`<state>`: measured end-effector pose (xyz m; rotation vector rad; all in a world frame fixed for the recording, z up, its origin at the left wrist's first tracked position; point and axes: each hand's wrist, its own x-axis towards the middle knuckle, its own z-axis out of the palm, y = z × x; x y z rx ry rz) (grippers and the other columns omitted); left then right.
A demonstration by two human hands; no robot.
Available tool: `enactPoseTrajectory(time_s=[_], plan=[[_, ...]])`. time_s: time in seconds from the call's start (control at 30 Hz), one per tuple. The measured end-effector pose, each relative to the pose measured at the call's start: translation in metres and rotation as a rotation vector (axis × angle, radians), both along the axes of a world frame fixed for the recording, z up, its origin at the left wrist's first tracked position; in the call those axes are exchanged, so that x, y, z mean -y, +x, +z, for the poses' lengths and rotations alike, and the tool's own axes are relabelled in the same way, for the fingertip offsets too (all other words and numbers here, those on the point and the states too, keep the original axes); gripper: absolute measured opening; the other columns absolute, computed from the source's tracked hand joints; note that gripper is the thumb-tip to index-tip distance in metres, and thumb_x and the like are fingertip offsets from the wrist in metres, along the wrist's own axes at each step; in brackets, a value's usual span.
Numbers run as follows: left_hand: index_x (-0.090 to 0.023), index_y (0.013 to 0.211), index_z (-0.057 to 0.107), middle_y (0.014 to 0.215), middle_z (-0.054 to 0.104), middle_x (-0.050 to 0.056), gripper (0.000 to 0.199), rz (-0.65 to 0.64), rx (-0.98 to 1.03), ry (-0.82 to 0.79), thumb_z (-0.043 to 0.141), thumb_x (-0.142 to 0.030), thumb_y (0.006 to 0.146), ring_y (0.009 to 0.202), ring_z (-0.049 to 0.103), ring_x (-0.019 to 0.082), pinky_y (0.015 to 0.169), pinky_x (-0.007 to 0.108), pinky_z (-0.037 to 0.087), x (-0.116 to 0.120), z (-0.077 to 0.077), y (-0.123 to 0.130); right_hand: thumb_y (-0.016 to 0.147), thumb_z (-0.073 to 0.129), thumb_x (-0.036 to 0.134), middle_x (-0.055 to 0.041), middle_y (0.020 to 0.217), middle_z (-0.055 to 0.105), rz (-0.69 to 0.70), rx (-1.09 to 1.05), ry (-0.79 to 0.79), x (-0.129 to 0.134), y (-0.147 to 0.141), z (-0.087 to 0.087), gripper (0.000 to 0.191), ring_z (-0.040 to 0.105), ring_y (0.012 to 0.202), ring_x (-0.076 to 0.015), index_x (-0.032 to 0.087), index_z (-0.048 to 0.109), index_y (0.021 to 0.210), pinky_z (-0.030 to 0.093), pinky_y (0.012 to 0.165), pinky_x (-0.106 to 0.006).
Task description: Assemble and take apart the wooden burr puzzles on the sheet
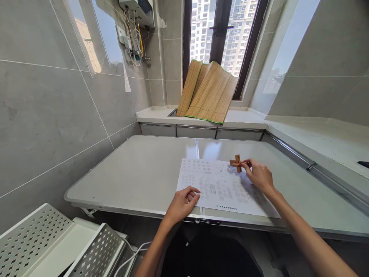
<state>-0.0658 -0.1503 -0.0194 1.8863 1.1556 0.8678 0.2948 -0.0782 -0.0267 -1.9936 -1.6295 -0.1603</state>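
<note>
My right hand (258,175) pinches a small brown wooden burr puzzle (237,164) by one arm. Its interlocked wooden bars form a cross, and it is held just over the upper right part of a white printed sheet (207,179). Rows of small diagrams and text cover the sheet, which lies flat; the line of print at its near edge looks upside down from here. On the sheet's near left edge rests my left hand (183,204), fingers loosely bent and a little apart, with nothing visible in it.
The sheet lies on a white folding table (138,173) with a centre seam. Behind it, a folded bamboo mat (211,92) leans at the window. A white counter (323,134) runs along the right. White perforated racks (34,234) and a cable (129,257) are at lower left.
</note>
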Motion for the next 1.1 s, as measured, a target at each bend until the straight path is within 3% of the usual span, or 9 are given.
enactPoseTrajectory(time_s=[0.13, 0.27, 0.37, 0.53, 0.67, 0.87, 1.0, 1.1], plan=[[-0.023, 0.107, 0.072, 0.08, 0.066, 0.0, 0.032, 0.001, -0.001, -0.009, 0.056, -0.047, 0.094, 0.071, 0.056, 0.015, 0.067, 0.026, 0.044, 0.001, 0.002, 0.0, 0.099, 0.049, 0.055, -0.0076, 0.099, 0.078, 0.261, -0.208, 0.145, 0.032, -0.048, 0.009, 0.039, 0.069, 0.071, -0.0234, 0.023, 0.07, 0.108, 0.047, 0.065, -0.034], [-0.022, 0.112, 0.068, 0.081, 0.063, 0.0, 0.031, 0.011, 0.019, -0.009, 0.057, -0.046, 0.095, 0.071, 0.055, 0.014, 0.065, 0.026, 0.044, -0.001, -0.002, 0.0, 0.1, 0.05, 0.054, -0.0085, 0.102, 0.078, 0.478, -0.431, 0.16, 0.06, -0.091, 0.009, 0.037, 0.073, 0.087, -0.0254, 0.023, 0.069, 0.104, 0.053, 0.069, -0.033], [-0.022, 0.122, 0.061, 0.089, 0.065, 0.002, 0.036, 0.022, 0.051, 0.016, 0.061, -0.043, 0.093, 0.071, 0.056, 0.013, 0.064, 0.025, 0.046, -0.005, -0.007, 0.0, 0.1, 0.053, 0.054, -0.0076, 0.099, 0.078, 0.556, -0.561, 0.085, 0.072, -0.109, 0.001, 0.036, 0.074, 0.084, -0.0244, 0.023, 0.069, 0.108, 0.053, 0.067, -0.031], [-0.024, 0.138, 0.05, 0.122, 0.062, 0.009, 0.06, 0.062, 0.1, 0.044, 0.072, -0.043, 0.086, 0.088, 0.062, 0.017, 0.067, 0.027, 0.051, -0.008, -0.012, 0.001, 0.099, 0.055, 0.055, -0.0069, 0.089, 0.077, 0.634, -0.721, -0.013, 0.08, -0.121, -0.008, 0.038, 0.075, 0.08, -0.0249, 0.021, 0.067, 0.111, 0.053, 0.066, -0.032], [-0.026, 0.141, 0.049, 0.139, 0.058, 0.01, 0.069, 0.049, 0.066, 0.027, 0.077, -0.045, 0.081, 0.103, 0.062, 0.022, 0.082, 0.034, 0.053, -0.004, -0.003, 0.002, 0.098, 0.056, 0.055, -0.0081, 0.093, 0.077, 0.668, -0.787, -0.022, 0.086, -0.127, -0.009, 0.038, 0.074, 0.082, -0.0255, 0.02, 0.067, 0.109, 0.054, 0.073, -0.035], [-0.027, 0.148, 0.047, 0.147, 0.057, 0.013, 0.09, -0.016, 0.034, -0.026, 0.087, -0.044, 0.07, 0.11, 0.06, 0.027, 0.094, 0.041, 0.049, -0.001, 0.008, 0.002, 0.098, 0.057, 0.055, -0.0051, 0.079, 0.075, 0.674, -0.808, -0.03, 0.09, -0.132, -0.01, 0.037, 0.074, 0.082, -0.0264, 0.021, 0.067, 0.108, 0.051, 0.068, -0.034], [-0.027, 0.146, 0.053, 0.144, 0.059, 0.012, 0.084, -0.03, 0.028, -0.041, 0.087, -0.046, 0.071, 0.108, 0.062, 0.027, 0.096, 0.042, 0.05, -0.001, 0.007, 0.001, 0.099, 0.057, 0.052, -0.0037, 0.077, 0.075, 0.696, -0.796, -0.028, 0.093, -0.134, -0.008, 0.034, 0.073, 0.073, -0.0236, 0.021, 0.068, 0.106, 0.046, 0.058, -0.03], [-0.027, 0.143, 0.056, 0.145, 0.059, 0.01, 0.08, -0.066, 0.04, -0.05, 0.086, -0.047, 0.071, 0.117, 0.061, 0.029, 0.102, 0.045, 0.049, 0.0, 0.008, 0.001, 0.099, 0.056, 0.052, -0.0039, 0.08, 0.075, 0.728, -0.779, -0.028, 0.095, -0.136, -0.004, 0.033, 0.073, 0.069, -0.0223, 0.022, 0.069, 0.103, 0.042, 0.053, -0.029]])
